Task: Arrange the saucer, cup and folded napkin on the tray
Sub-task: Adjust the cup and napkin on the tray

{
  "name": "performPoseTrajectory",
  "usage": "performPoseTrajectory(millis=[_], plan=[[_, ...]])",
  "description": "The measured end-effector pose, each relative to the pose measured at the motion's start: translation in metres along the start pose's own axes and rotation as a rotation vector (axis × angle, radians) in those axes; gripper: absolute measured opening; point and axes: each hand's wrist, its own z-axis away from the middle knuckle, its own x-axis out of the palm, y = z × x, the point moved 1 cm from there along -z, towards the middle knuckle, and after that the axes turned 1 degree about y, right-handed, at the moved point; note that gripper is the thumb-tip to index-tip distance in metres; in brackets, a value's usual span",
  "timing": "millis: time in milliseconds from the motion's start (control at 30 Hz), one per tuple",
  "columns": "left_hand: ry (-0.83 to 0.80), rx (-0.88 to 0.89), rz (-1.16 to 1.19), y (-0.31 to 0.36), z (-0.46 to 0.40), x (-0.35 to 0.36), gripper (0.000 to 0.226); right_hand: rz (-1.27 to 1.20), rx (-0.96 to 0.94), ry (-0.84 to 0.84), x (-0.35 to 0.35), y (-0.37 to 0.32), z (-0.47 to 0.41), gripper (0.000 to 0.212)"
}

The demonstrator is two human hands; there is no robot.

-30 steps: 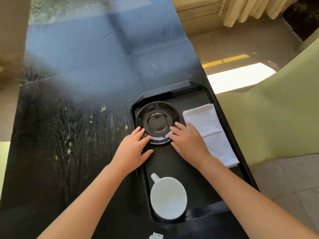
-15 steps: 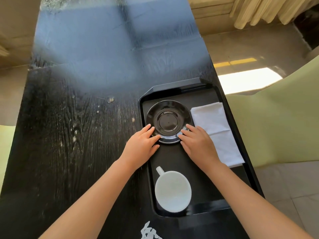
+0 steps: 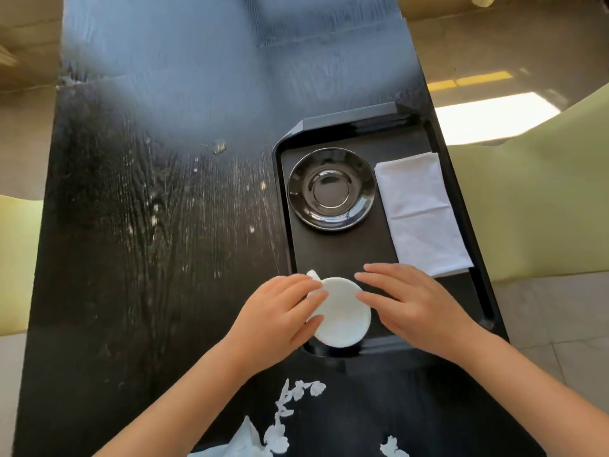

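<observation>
A black tray (image 3: 342,252) lies on the right part of a dark wooden table (image 3: 148,225). A glossy black saucer (image 3: 331,189) sits at the tray's far left, with nothing on it. A folded white napkin (image 3: 421,212) lies along the tray's right side. A white cup (image 3: 344,313) stands at the tray's near end, its handle pointing far-left. My left hand (image 3: 276,318) wraps the cup's left side at the handle. My right hand (image 3: 415,308) is on the cup's right, fingers spread, thumb touching the rim.
Pale green chairs stand to the right (image 3: 534,206) and the left (image 3: 16,258) of the table. The table's far half carries a bluish glare. Dark clothing with a white flower print (image 3: 283,417) shows at the bottom edge.
Both hands have left the saucer and drawn back toward me to the cup. The saucer stays at the tray's far left. The camera view has shifted a little.
</observation>
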Motion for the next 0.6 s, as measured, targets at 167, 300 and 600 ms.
performPoseTrajectory(millis=[167,300,600], plan=[[0.004,0.060,-0.014,0.027,0.033,0.017,0.017,0.011,-0.163,-0.113,0.000,-0.010,0.014,0.015],[0.069,0.028,-0.027,0.031,0.034,0.022,0.011,0.016,-0.153,-0.075,0.006,-0.010,0.016,0.009],[0.063,0.053,-0.067,0.018,0.010,0.022,0.003,0.058,-0.022,0.064,0.012,-0.017,0.012,0.019]])
